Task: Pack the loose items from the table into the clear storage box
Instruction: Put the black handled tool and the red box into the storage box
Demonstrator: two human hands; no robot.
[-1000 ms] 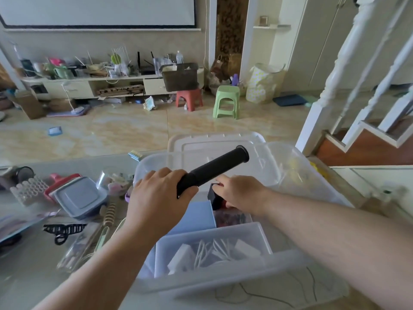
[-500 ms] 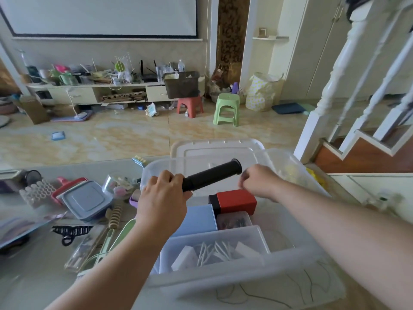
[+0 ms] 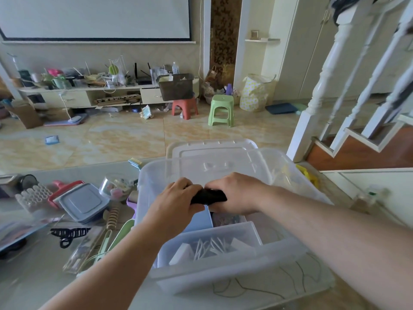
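I'm holding the black cylinder (image 3: 208,196) over the clear storage box (image 3: 279,166) w/ both hands — my left hand (image 3: 176,203) is wrapping its near end, fingers curled round it, and my right hand (image 3: 237,193) is gripping the far end, so only a short middle stretch is showing between them. It's hanging above the blue box (image 3: 197,222) and the small clear tray (image 3: 214,240) of white bits at the front (whatever's under my right palm I can't make out). What's worrying me: the free floor space inside looks tight, so if I'm lowering it crosswise it could be jamming against the wall or landing on the tray and tipping it. It's round too, prob. rolling once I'm letting go — better laid along a wall. Plenty still waiting on the table (image 3: 33,276), e.g. the black hair clip (image 3: 69,233) and blue-lidded container (image 3: 82,201).
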